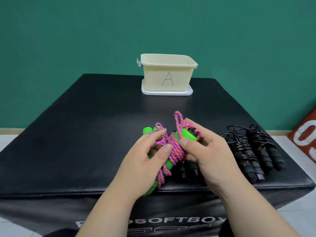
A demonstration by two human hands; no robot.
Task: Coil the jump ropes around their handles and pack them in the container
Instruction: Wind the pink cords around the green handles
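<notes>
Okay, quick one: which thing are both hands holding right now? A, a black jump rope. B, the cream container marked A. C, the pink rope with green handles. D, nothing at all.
C: the left hand and the right hand both grip the pink rope with green handles, while the black jump ropes lie untouched beside them and the container stands apart at the far edge.

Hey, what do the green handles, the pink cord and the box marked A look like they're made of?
Green handles: likely foam, matte, soft-looking, rounded ends. Pink cord: braided textile, maybe nylon; the orange-flecked weave shows. Box marked A: probably moulded plastic, cream, smooth, with a rolled rim.
</notes>
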